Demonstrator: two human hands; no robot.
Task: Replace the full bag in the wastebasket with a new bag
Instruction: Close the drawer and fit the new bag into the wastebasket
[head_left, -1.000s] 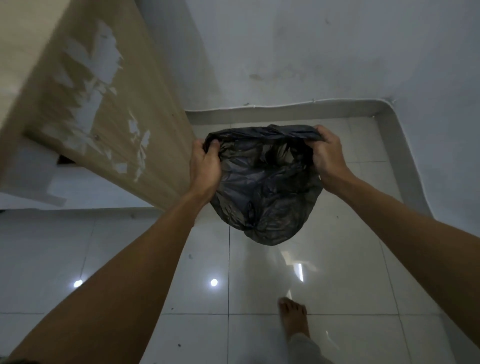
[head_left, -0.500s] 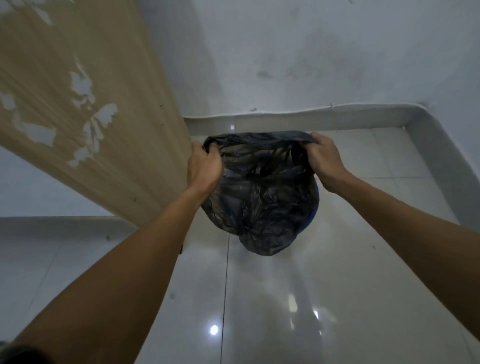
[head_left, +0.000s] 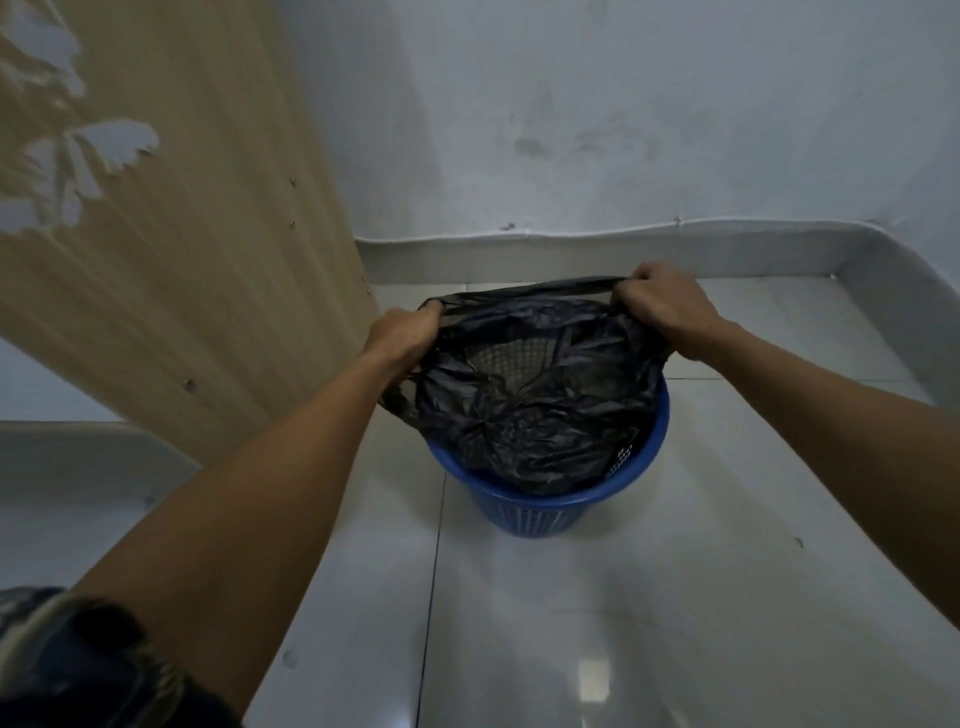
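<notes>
Over the blue wastebasket (head_left: 550, 512) | both hands, left (head_left: 402, 332) and right (head_left: 662, 306), fists closed on bag (head_left: 524, 405) rim | bag mouth stretched left-right, body hanging into basket directly below

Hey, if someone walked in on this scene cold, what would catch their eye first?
Most likely the black bag in the middle of the view, stretched open between the left hand and the right hand, its bottom sagging into the blue wastebasket on the glossy tiled floor. Next, the wooden panel on the left, its veneer peeled off in pale patches.
</notes>
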